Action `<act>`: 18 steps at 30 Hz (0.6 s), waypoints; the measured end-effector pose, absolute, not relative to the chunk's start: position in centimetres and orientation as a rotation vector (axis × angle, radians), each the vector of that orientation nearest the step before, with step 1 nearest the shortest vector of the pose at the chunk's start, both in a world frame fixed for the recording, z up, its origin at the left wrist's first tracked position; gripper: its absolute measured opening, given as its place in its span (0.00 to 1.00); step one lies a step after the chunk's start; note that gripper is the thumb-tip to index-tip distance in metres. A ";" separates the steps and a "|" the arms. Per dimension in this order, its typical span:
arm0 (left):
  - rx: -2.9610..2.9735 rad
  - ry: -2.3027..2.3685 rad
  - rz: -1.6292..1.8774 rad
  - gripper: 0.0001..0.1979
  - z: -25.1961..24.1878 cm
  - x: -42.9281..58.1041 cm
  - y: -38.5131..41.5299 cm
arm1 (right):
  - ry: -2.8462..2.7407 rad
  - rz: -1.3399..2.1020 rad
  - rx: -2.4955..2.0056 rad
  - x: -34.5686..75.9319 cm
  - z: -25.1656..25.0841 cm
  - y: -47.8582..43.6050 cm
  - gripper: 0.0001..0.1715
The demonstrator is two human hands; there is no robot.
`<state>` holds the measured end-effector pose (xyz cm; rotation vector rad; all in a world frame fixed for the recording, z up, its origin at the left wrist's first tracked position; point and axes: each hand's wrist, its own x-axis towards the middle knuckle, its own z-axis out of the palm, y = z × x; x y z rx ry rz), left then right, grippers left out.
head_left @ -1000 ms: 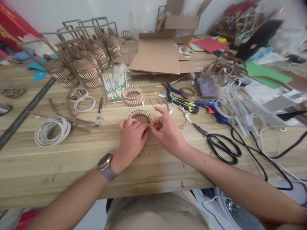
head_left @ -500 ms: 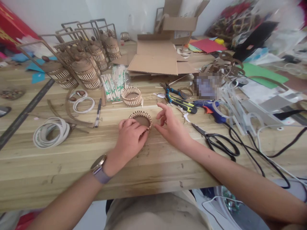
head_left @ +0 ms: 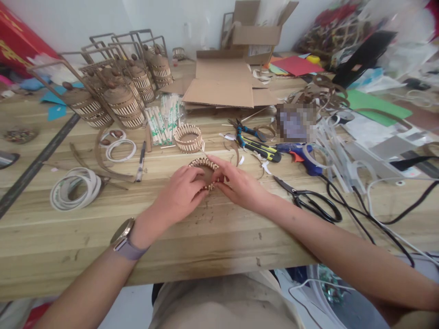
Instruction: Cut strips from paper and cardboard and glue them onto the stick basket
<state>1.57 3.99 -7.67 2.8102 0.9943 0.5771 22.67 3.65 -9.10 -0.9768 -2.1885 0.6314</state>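
A round brown-and-cream slatted ring (head_left: pixel 202 162) sits left of black metal scissors (head_left: pixel 297 193), wall seemingly mostly built, top open; the left hand (head_left: pixel 180 189) clasps it; the right hand (head_left: pixel 238 183) pinches its rim

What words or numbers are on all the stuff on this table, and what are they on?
I can't read any for certain.
Packets of sticks: green print, too blurred.
White coil: faint green marks, too blurred.
Cardboard box: a pale label, print too small.
Red thing at the far left: yellow marks, blurred and cut off.
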 end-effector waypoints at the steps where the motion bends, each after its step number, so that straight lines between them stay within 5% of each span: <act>1: 2.794 0.979 0.604 0.09 -7.8 1.6 4.0 | -2.184 0.647 -0.983 22.6 -9.1 3.6 0.39; 7: 2.666 1.028 0.756 0.12 -9.0 2.1 3.8 | -2.104 0.715 -0.975 22.8 -8.3 3.3 0.36; 13: 2.674 1.050 0.776 0.10 -9.3 1.8 3.7 | -1.845 0.686 -1.100 24.4 -7.1 2.9 0.05; 18: 2.699 1.037 0.685 0.10 -9.4 1.3 3.8 | -1.816 1.007 -1.188 24.5 -7.8 2.4 0.05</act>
